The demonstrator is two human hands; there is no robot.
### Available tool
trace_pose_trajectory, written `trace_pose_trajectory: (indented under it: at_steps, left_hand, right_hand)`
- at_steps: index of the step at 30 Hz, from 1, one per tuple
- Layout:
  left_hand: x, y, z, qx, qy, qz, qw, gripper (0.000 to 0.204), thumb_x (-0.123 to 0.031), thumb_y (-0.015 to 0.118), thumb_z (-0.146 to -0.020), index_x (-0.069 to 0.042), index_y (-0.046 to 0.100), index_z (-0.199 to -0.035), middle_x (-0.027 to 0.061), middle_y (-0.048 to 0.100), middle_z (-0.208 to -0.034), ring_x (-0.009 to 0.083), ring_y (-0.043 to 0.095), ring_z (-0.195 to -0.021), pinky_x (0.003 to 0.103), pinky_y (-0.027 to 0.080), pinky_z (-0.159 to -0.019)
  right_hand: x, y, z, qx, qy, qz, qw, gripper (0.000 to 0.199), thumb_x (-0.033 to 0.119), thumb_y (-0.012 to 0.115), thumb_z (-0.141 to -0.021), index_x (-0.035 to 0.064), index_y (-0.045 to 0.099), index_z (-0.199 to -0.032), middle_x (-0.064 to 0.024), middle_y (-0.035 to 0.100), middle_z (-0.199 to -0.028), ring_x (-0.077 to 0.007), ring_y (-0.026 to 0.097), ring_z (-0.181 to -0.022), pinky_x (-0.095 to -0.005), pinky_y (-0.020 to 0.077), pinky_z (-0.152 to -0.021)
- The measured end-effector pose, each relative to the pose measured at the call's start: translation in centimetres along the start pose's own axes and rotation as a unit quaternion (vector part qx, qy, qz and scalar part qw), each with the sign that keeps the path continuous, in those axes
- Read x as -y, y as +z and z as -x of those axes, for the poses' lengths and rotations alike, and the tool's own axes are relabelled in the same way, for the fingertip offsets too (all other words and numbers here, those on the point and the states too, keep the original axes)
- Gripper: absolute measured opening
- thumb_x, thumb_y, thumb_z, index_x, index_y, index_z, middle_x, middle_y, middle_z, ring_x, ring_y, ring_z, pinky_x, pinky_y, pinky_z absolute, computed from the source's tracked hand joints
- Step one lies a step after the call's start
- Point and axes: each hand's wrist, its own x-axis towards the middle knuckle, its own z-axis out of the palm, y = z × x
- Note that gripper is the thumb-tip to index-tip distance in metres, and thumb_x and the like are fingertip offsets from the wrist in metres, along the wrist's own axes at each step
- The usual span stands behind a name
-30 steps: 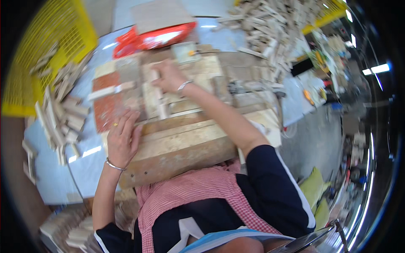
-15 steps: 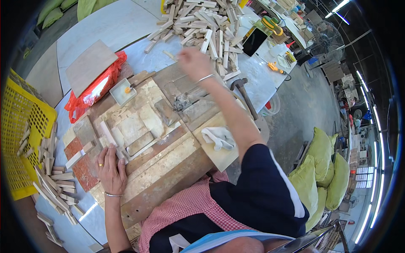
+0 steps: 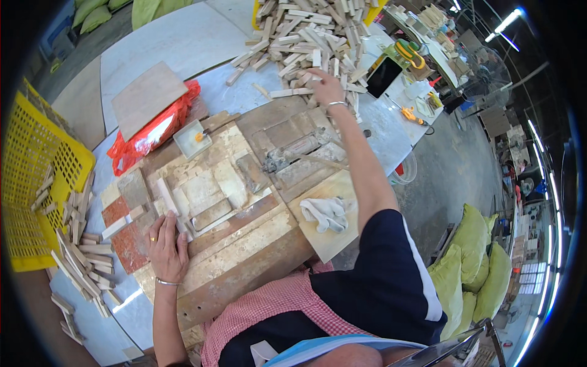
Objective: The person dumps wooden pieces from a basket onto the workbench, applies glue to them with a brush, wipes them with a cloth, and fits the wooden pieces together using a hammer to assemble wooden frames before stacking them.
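Note:
My left hand [image 3: 169, 252] lies on the worn wooden work board [image 3: 238, 241], fingers stretched out. Its fingertips touch the lower end of a pale wood strip [image 3: 166, 194]. Just left of them, a short wood stick [image 3: 115, 227] lies across a reddish patch. At the far side, my right hand [image 3: 328, 89] reaches over the near edge of a big heap of wood sticks [image 3: 312, 40]. Its fingers look spread, close to a pale stick [image 3: 291, 93]; whether they touch it I cannot tell. A flat wood block [image 3: 211, 215] sits in the middle of the board.
A yellow crate [image 3: 36, 183] and loose sticks [image 3: 79, 269] are at left. Beyond the board lie a small square dish [image 3: 192, 139], a red plastic bag [image 3: 156, 134] and a flat panel [image 3: 147, 101]. A white glove [image 3: 324, 213] and dark phone [image 3: 383, 77] are at right.
My right hand has moved right, onto the edge of the stick heap, and its forearm now covers most of the hammer. My left hand stays by the strip. The view has shifted slightly.

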Motion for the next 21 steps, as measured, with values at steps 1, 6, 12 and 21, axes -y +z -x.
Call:
trace_pose_trajectory:
  at_steps: [1,6,12,21]
  left_hand:
    - [0.1,-0.2,0.5,-0.002,-0.005,-0.003,1.000,0.043,-0.016,0.056,-0.086,0.001,0.052,-0.126,0.0123,0.059,-0.116,0.0303,0.052,-0.110,0.043,0.036,-0.096]
    - [0.3,0.4,-0.4,-0.042,0.020,0.004,0.999,0.042,-0.010,0.059,-0.083,0.000,0.054,-0.123,0.0118,0.060,-0.115,0.0298,0.054,-0.106,0.042,0.040,-0.093]
    - [0.8,0.2,-0.9,-0.049,0.022,0.011,0.999,0.038,-0.010,0.058,-0.085,0.001,0.053,-0.122,0.0109,0.060,-0.114,0.0277,0.054,-0.107,0.041,0.040,-0.092]
    - [0.8,0.3,0.0,-0.055,0.018,0.025,0.998,0.037,-0.009,0.055,-0.086,-0.002,0.053,-0.123,0.0097,0.061,-0.113,0.0272,0.054,-0.108,0.040,0.040,-0.091]
  right_hand:
    - [0.8,-0.3,0.9,0.032,0.007,-0.119,0.992,0.027,0.023,0.059,-0.081,0.0173,0.068,-0.106,-0.0039,0.063,-0.078,-0.0182,0.060,-0.066,-0.0344,0.0524,-0.064]
    - [6.4,-1.8,7.4,0.116,-0.087,-0.194,0.970,0.027,0.026,0.061,-0.086,0.0044,0.056,-0.101,-0.0021,0.061,-0.079,-0.0116,0.055,-0.062,-0.0295,0.0475,-0.055]
    - [15.3,1.4,16.4,0.385,-0.254,-0.014,0.887,0.028,0.027,0.060,-0.087,0.0028,0.056,-0.099,-0.0121,0.063,-0.084,-0.0294,0.060,-0.075,-0.0379,0.0479,-0.073]
    - [14.2,5.5,17.9,0.388,-0.416,-0.062,0.820,0.020,0.019,0.065,-0.084,0.0035,0.067,-0.097,-0.0097,0.063,-0.089,-0.0260,0.059,-0.085,-0.0341,0.0473,-0.076]
